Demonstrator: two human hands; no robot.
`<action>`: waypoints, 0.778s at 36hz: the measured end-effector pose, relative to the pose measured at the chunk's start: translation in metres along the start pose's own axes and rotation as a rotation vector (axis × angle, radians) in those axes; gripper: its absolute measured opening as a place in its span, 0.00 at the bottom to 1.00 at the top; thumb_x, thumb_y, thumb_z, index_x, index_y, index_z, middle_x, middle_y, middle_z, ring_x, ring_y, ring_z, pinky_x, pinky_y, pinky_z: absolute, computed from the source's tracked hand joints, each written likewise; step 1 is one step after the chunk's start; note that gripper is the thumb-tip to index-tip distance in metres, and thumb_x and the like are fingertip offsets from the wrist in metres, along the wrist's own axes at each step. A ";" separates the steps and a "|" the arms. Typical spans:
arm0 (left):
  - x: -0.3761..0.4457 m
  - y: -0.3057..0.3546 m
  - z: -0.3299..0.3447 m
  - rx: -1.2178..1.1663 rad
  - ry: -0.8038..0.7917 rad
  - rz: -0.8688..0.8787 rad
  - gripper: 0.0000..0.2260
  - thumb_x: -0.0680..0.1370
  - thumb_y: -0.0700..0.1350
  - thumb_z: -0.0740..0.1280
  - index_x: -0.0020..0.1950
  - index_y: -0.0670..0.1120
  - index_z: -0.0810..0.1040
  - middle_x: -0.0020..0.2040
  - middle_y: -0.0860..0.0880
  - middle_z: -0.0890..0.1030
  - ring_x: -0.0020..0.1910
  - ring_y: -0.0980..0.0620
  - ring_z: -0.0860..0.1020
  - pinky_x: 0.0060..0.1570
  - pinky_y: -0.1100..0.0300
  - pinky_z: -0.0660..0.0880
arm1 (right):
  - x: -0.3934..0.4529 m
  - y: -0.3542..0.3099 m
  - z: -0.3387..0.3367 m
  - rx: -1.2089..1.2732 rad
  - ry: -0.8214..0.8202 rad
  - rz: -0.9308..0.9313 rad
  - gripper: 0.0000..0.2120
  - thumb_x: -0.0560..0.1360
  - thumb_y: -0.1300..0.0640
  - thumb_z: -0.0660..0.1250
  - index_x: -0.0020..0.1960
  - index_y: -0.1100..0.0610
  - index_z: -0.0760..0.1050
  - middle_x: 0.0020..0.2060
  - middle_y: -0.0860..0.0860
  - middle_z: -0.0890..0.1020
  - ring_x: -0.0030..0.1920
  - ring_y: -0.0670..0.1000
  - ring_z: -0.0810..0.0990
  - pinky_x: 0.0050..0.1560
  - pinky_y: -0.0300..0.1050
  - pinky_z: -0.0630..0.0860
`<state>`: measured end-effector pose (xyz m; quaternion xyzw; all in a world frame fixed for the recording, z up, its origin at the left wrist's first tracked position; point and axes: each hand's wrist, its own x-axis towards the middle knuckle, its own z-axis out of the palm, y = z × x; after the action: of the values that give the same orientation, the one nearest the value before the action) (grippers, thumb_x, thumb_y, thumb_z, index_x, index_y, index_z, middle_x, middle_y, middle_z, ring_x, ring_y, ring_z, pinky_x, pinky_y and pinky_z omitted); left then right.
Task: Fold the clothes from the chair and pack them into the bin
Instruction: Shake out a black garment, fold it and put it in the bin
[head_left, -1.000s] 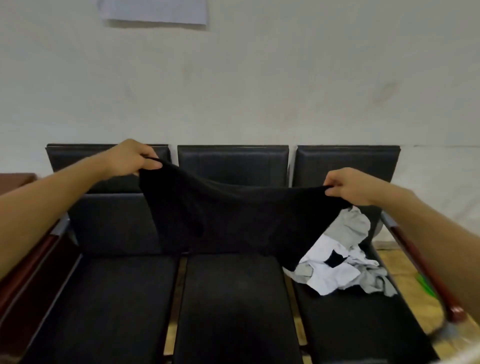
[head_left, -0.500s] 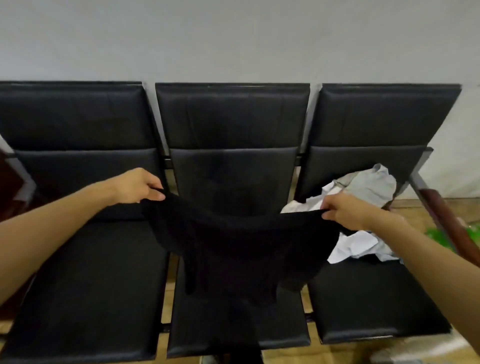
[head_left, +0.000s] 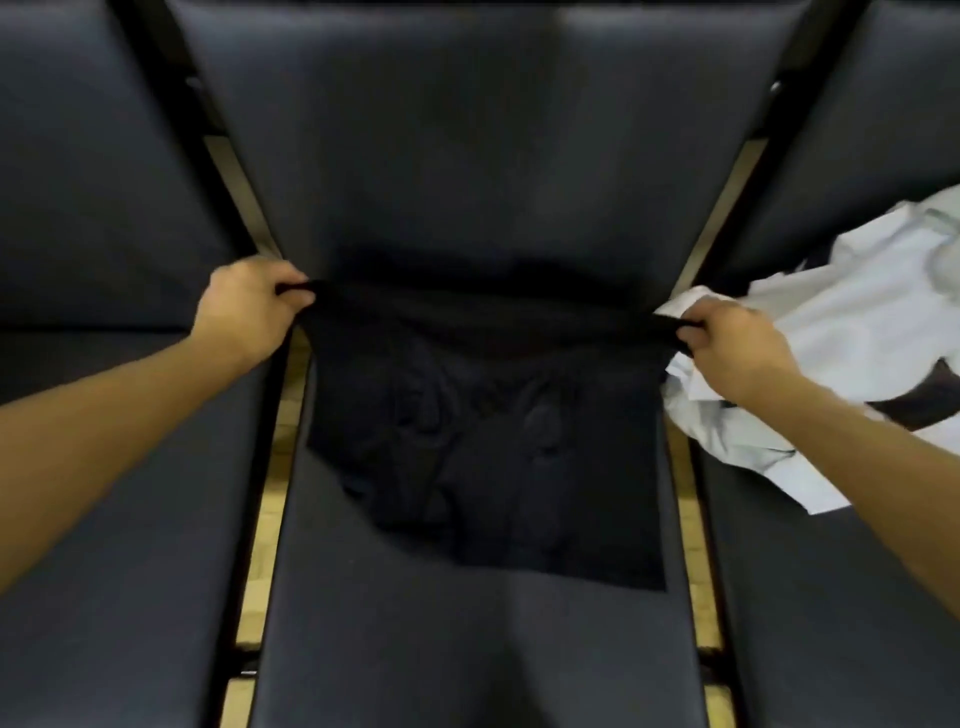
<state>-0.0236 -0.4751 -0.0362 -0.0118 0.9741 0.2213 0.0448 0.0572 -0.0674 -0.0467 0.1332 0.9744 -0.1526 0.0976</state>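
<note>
At the centre of the frame, I held the black garment (head_left: 483, 441) taut by its far edge over the middle seat (head_left: 467, 649) of a row of dark chairs, most of the cloth lying flat on the cushion, a spread that I judged set it up for folding. My left hand (head_left: 247, 306), at middle left, had its fingers (head_left: 291, 291) clamped on one corner; my right hand (head_left: 727, 343), at middle right, pinched the other. The white clothes (head_left: 831, 332) waited crumpled on the right-hand seat, touching my right hand. No bin was in view.
</note>
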 end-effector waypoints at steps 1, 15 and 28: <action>0.001 -0.001 0.006 0.009 0.001 0.016 0.10 0.78 0.42 0.67 0.57 0.40 0.80 0.54 0.40 0.77 0.55 0.40 0.75 0.56 0.52 0.70 | 0.001 0.000 0.005 -0.009 0.007 -0.015 0.10 0.79 0.61 0.60 0.55 0.65 0.76 0.49 0.64 0.80 0.51 0.64 0.76 0.41 0.44 0.62; -0.055 -0.051 0.029 0.237 -0.194 0.396 0.07 0.71 0.32 0.71 0.49 0.36 0.81 0.45 0.39 0.78 0.44 0.37 0.77 0.45 0.45 0.74 | -0.064 0.029 0.049 0.004 -0.145 -0.076 0.06 0.75 0.61 0.67 0.50 0.62 0.79 0.46 0.58 0.81 0.49 0.59 0.78 0.49 0.48 0.71; -0.111 -0.099 0.049 0.312 -0.359 0.570 0.13 0.62 0.32 0.77 0.40 0.43 0.78 0.37 0.49 0.75 0.34 0.49 0.76 0.36 0.56 0.73 | -0.146 0.034 0.092 -0.028 -0.206 -0.099 0.03 0.73 0.63 0.69 0.47 0.59 0.80 0.41 0.53 0.80 0.44 0.55 0.78 0.45 0.44 0.66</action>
<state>0.0950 -0.5424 -0.1123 0.3059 0.9369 0.0724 0.1529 0.2192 -0.0990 -0.1078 0.0670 0.9666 -0.1566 0.1915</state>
